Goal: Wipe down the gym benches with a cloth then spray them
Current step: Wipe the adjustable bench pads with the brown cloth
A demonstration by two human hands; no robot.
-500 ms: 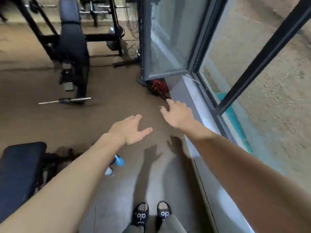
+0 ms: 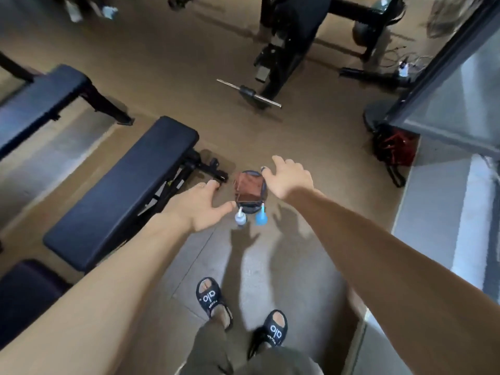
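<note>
Far to the left a dark blue padded bench (image 2: 40,96) runs off toward the edge of the room, and just inside it a second flat bench (image 2: 127,190) lies at an angle on the brown floor (image 2: 173,77), its black folding frame poking out toward the middle. The person's left hand (image 2: 200,204) reaches down past that frame with the fingers spread and the thumb out, holding nothing. Just right of the thumb sits a small dark holder on the floor with a brown folded cloth (image 2: 248,189) on top of it, and two spray bottles stand against its near side: a pale grey-blue one (image 2: 240,218) and a brighter blue one (image 2: 261,217). The right hand (image 2: 288,180) hovers at the cloth's right edge, fingers splayed and relaxed, gripping nothing; whether a fingertip actually touches the cloth I cannot tell. Below, two feet in black slides (image 2: 274,331) stand on the floor. Farther back, a black weight machine (image 2: 286,41) has a steel bar (image 2: 249,93) jutting from its foot, and at the far right a red bundle (image 2: 396,147) lies at the base of a glass door (image 2: 457,104).
</note>
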